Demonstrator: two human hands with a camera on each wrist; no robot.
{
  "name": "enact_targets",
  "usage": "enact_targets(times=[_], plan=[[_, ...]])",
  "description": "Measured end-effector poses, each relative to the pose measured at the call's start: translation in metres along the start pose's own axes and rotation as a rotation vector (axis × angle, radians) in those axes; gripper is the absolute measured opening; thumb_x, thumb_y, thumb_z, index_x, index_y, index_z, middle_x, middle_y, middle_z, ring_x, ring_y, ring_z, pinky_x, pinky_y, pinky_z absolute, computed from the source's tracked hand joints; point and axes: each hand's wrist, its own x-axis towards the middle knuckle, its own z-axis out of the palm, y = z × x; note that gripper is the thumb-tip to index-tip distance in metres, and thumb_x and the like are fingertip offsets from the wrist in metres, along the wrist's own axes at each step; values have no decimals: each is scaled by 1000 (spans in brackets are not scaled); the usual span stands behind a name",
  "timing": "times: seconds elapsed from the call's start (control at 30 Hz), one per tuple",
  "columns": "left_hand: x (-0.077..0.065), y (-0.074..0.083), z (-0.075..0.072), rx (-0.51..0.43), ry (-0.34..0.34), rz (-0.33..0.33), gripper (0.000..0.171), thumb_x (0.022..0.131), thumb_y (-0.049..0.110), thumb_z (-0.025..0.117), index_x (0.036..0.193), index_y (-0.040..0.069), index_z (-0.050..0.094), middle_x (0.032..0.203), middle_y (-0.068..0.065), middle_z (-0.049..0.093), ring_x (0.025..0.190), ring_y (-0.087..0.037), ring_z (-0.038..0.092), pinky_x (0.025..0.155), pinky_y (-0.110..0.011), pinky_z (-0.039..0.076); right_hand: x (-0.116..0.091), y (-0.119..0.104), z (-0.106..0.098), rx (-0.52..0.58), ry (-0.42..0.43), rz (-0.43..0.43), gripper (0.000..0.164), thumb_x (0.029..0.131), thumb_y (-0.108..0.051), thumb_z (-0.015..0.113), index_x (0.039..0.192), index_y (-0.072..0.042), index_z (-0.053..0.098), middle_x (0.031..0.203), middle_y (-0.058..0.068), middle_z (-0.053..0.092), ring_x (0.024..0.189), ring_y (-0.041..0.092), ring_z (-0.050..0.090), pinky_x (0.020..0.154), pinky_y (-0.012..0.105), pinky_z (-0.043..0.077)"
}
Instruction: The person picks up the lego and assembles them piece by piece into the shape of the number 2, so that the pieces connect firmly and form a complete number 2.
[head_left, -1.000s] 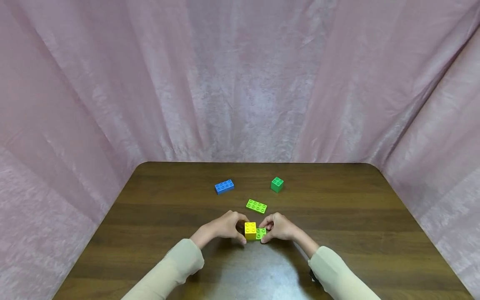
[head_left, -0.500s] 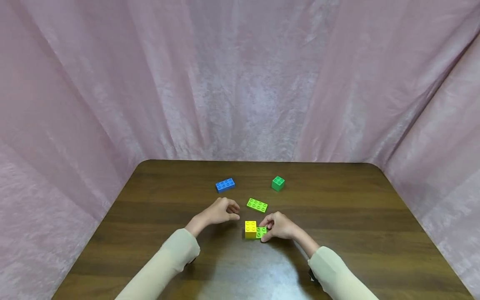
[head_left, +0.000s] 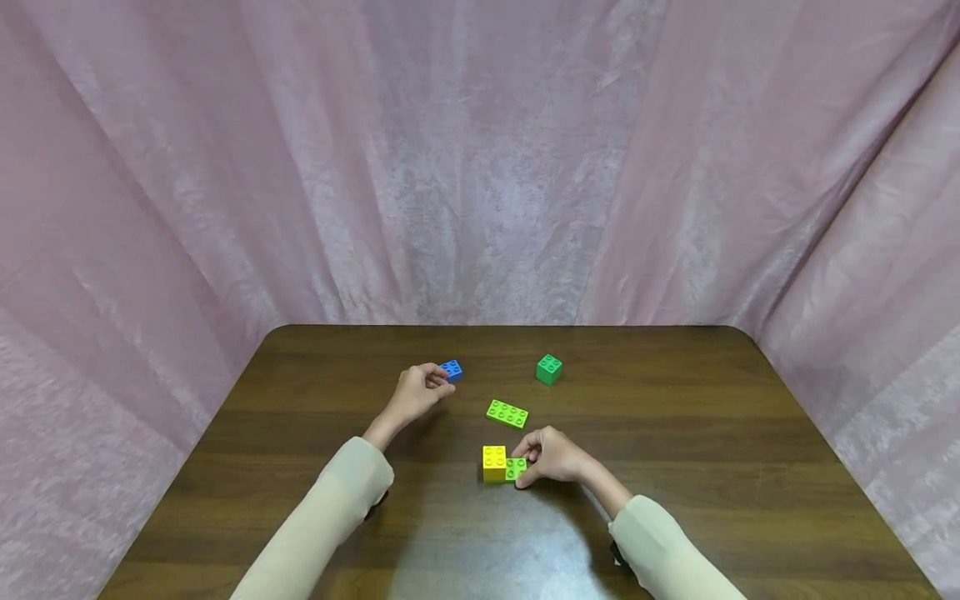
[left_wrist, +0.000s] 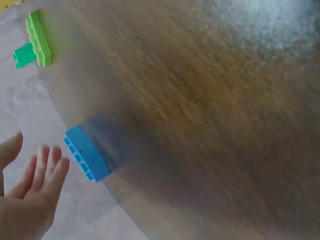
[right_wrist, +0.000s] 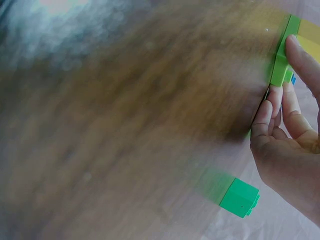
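Observation:
My left hand [head_left: 418,392] reaches over the blue building brick [head_left: 452,369], hiding its left part in the head view. In the left wrist view the fingers [left_wrist: 56,172] are apart from the blue brick [left_wrist: 86,152], with nothing between them and the thumb. My right hand [head_left: 553,457] pinches the end of a light green flat brick [head_left: 515,469] between thumb and fingers. A yellow square brick [head_left: 494,463] sits on the left half of that flat brick. The right wrist view shows the thumb along the side of the light green brick [right_wrist: 281,62].
A second light green flat brick [head_left: 507,413] lies beyond the yellow one. Farther back on the right stands a dark green square brick [head_left: 549,369]. The brown wooden table [head_left: 675,400] has rounded far corners, with a pink curtain [head_left: 480,167] behind it.
My left hand has left the yellow brick and moved away and to the left, up to the blue brick. The right hand keeps its pinch on the light green brick.

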Motion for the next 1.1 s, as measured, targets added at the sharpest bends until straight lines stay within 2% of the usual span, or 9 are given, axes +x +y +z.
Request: enact_targets(times=[0.13,0.23,0.33,0.43,0.53,0.7,0.97,1.1], plan=[[6,-7,2,11,101,-37,37,85,7,73,116,-10,62,110,-27,68,100,-36,66,88,-45,55,0,0,1,0,1,-3,30,66,0,86,92,3,72,73,-2,54,72,9,43,61,15,36],[8,-15,1,18,139,-97,45,84,10,74,121,-10,60,117,-29,65,108,-40,64,93,-49,53,0,1,3,4,-6,0,29,66,-1,85,92,3,72,74,-2,54,72,9,43,61,15,37],[8,-21,-1,19,126,-189,55,85,13,74,129,-11,54,127,-31,60,116,-42,59,98,-50,50,-1,1,4,8,-7,6,29,66,-1,85,92,3,72,73,-2,54,71,8,43,60,15,36],[8,-25,-5,-8,88,-290,65,86,15,72,139,-9,45,140,-30,50,130,-43,48,106,-52,44,-1,3,4,3,-2,16,29,66,-1,85,92,2,72,73,-3,52,70,7,42,60,14,36],[10,-27,-7,-14,70,-334,69,86,14,72,142,-7,41,145,-29,45,137,-43,40,111,-53,39,-1,3,5,-3,1,20,29,66,-2,86,92,1,72,73,-4,50,69,5,42,60,14,35],[14,-30,-4,-6,107,-314,63,84,7,74,138,-8,47,137,-28,53,136,-43,42,112,-53,38,-1,4,4,3,2,8,30,66,-2,86,92,2,72,73,-5,51,69,5,42,60,14,36],[18,-31,6,34,174,-243,53,78,1,76,126,-11,57,124,-30,62,125,-42,54,108,-51,42,0,5,2,5,21,-14,30,64,0,85,91,3,72,72,-3,50,69,7,42,59,13,34],[19,-33,10,108,203,-190,48,76,0,77,120,-12,61,117,-30,66,116,-42,60,102,-50,46,0,6,1,7,16,-17,29,65,-1,85,91,3,72,72,-4,51,69,6,43,59,13,35]])
